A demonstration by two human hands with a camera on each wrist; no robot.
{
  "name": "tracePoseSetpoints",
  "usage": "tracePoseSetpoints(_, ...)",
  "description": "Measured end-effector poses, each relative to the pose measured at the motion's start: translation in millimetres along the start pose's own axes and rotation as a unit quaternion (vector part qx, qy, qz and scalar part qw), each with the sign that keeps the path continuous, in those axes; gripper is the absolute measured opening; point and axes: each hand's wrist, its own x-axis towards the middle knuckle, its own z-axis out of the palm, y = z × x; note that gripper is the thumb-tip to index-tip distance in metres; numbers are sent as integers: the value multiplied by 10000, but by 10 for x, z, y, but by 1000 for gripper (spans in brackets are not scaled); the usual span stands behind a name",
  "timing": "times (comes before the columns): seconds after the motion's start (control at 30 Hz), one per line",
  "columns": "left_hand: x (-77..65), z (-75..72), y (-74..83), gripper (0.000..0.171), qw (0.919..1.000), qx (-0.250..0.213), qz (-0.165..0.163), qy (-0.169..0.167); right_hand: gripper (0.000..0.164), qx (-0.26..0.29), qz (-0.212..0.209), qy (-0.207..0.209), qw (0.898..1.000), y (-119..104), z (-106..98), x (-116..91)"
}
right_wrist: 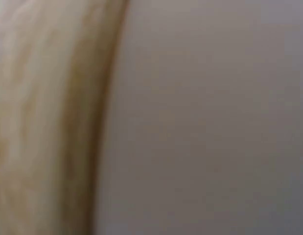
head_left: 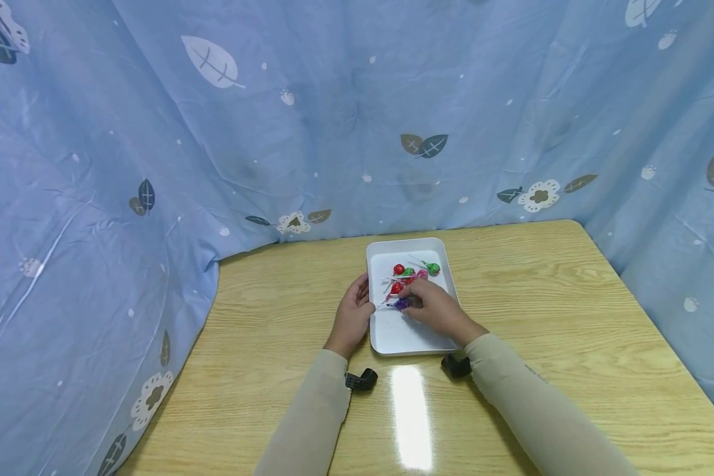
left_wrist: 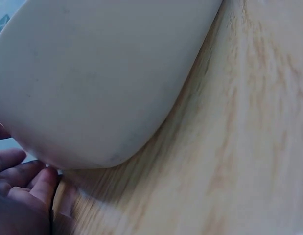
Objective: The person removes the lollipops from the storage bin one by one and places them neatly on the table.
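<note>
A white rectangular tray (head_left: 397, 334) holds several wrapped lollipops. My left hand (head_left: 351, 317) grips the tray's left wall, with the thumb at the rim. In the left wrist view, that hand's curled fingers (left_wrist: 29, 178) meet the tray's outer side (left_wrist: 102, 73). Inside the tray, my right hand (head_left: 439, 309) pinches a purple lollipop (head_left: 400, 304), its stick pointing left. Just beyond lie red lollipops (head_left: 398, 270), a pink one (head_left: 422, 274) and green ones (head_left: 433, 268). The right wrist view is blurred; only the tray's wall (right_wrist: 200, 122) and wood show there.
The tray stands on a wooden table (head_left: 274, 311) near its far edge. A blue patterned curtain (head_left: 345, 119) hangs behind the table and along both sides. Dark wrist cameras sit below the left wrist (head_left: 361, 379) and right wrist (head_left: 455, 366).
</note>
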Motion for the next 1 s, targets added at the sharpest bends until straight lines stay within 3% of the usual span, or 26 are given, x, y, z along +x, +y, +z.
tracePoseSetpoints(0.53,-10,4,-3,72,10000,35,-23,-16,28,-918,-439,-144,9947,19,66,-6)
tracePoseSetpoints(0.77,-11,3,-8,72,10000,-19,-29,-33,32,-737,-341,-104,9966,12,68,-24)
tracePoseSetpoints(1.0,-16,6,-14,71,10000,-40,5,-32,35,-365,-538,153,9978,33,50,-29)
